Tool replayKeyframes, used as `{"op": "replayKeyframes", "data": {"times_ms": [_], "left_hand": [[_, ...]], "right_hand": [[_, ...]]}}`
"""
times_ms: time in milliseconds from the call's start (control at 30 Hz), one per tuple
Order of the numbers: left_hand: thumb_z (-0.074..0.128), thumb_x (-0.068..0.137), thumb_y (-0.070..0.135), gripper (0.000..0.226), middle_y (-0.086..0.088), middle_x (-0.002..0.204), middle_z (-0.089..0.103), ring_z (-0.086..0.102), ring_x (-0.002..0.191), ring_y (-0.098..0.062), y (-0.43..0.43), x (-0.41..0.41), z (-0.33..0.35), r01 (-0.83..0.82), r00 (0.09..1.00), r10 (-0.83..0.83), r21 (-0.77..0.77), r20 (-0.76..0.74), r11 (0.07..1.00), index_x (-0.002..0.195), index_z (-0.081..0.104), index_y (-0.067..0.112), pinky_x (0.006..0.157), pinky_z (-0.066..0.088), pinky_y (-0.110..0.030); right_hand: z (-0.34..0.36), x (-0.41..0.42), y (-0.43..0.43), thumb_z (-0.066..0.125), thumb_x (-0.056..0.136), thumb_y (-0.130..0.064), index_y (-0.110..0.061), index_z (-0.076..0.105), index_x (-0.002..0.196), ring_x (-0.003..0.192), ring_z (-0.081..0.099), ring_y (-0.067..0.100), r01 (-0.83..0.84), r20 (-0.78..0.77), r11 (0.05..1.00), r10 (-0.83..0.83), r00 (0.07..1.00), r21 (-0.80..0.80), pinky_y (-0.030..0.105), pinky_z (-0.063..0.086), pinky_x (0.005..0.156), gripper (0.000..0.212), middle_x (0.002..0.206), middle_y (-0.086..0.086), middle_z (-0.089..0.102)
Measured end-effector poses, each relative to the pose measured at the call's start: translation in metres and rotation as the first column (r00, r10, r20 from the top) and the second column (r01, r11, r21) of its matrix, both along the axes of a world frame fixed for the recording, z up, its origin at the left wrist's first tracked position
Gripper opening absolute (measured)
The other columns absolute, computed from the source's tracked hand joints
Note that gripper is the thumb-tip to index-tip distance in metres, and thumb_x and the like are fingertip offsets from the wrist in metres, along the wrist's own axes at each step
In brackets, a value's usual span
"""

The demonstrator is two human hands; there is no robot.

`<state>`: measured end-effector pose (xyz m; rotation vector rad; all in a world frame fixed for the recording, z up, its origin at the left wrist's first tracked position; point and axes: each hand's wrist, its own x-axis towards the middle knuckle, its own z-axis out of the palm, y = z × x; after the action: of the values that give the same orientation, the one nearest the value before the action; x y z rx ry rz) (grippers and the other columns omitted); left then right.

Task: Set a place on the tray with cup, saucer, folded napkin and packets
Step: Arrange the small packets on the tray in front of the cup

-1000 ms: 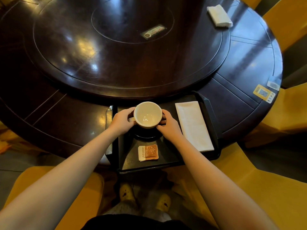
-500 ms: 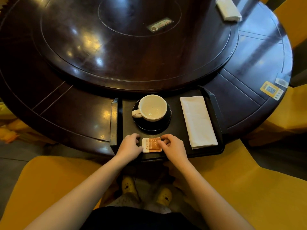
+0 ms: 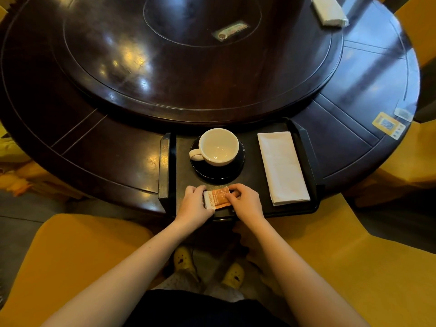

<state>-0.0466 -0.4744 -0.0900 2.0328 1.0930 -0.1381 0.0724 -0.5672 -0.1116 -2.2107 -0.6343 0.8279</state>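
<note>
A black tray [image 3: 309, 147] sits at the near edge of the dark round table. On it a white cup [image 3: 218, 146], handle to the left, stands upright on a black saucer [image 3: 218, 173]. A folded white napkin [image 3: 282, 167] lies along the tray's right side. Near the tray's front edge lie the orange and white packets [image 3: 215, 198]. My left hand [image 3: 194, 205] grips their left end and my right hand [image 3: 244, 202] presses fingers on their right end. How many packets are stacked there I cannot tell.
A raised turntable [image 3: 188, 55] fills the table's middle, with a small card [image 3: 230, 30] on it. A white tissue pack [image 3: 329, 10] lies at the far right. Yellow stickers [image 3: 388, 125] mark the right rim. Yellow chairs [image 3: 354, 267] flank me.
Both hands left the cup on the saucer and came back to the packets at the tray's front edge. They now hold the packets from both ends.
</note>
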Motion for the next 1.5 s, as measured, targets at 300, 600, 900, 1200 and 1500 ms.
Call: {"op": "replayKeyframes", "data": {"times_ms": [300,600,900,1200,1500], "left_hand": [[0.070,0.078,0.015,0.067,-0.007,0.132,0.041,0.038,0.126,-0.022,0.001,0.003,-0.004,0.227,0.973,-0.231,0.189,-0.001,0.955,0.137,0.039,0.013,0.103,0.039,-0.033],[0.068,0.080,0.017,0.062,-0.007,0.130,0.043,0.040,0.124,-0.022,0.001,0.005,-0.001,0.259,0.965,-0.261,0.222,-0.021,0.940,0.136,0.040,0.014,0.099,0.041,-0.032],[0.067,0.082,0.019,0.052,-0.004,0.120,0.052,0.059,0.092,-0.013,-0.050,0.054,0.031,0.107,0.972,-0.109,0.020,0.206,0.994,0.130,0.048,0.021,0.081,0.051,-0.026],[0.063,0.083,0.011,0.054,-0.010,0.132,0.048,0.051,0.118,-0.026,-0.096,0.140,0.004,-0.135,0.983,0.159,-0.231,0.089,0.963,0.133,0.041,0.014,0.087,0.046,-0.032],[0.065,0.081,0.005,0.058,-0.011,0.133,0.048,0.050,0.119,-0.027,-0.102,0.130,-0.007,-0.218,0.967,0.239,-0.206,0.086,0.954,0.133,0.040,0.014,0.088,0.049,-0.033]], "right_hand": [[-0.002,0.007,-0.011,0.067,0.081,-0.023,-0.022,0.032,0.141,0.122,0.044,0.016,-0.406,0.179,0.908,0.418,0.891,-0.100,0.030,0.045,0.096,0.069,0.135,0.002,0.042],[0.000,0.003,-0.010,0.066,0.084,-0.017,-0.020,0.034,0.139,0.119,0.048,0.017,-0.357,0.148,0.932,0.362,0.920,-0.062,0.035,0.048,0.097,0.064,0.134,0.003,0.041],[0.025,0.098,-0.061,0.053,0.093,-0.021,-0.015,0.044,0.134,0.122,0.044,0.026,0.149,0.384,0.981,-0.090,0.919,-0.126,0.040,0.045,0.095,0.043,0.132,0.010,0.051],[0.010,0.114,-0.067,0.053,0.091,-0.022,-0.016,0.039,0.136,0.124,0.036,0.029,0.118,0.424,0.945,0.023,0.905,-0.304,0.040,0.039,0.099,0.047,0.143,0.007,0.040],[0.004,0.105,-0.075,0.058,0.089,-0.023,-0.019,0.042,0.135,0.128,0.033,0.026,0.056,0.423,0.969,0.052,0.904,-0.239,0.039,0.034,0.104,0.048,0.144,0.005,0.037]]}}
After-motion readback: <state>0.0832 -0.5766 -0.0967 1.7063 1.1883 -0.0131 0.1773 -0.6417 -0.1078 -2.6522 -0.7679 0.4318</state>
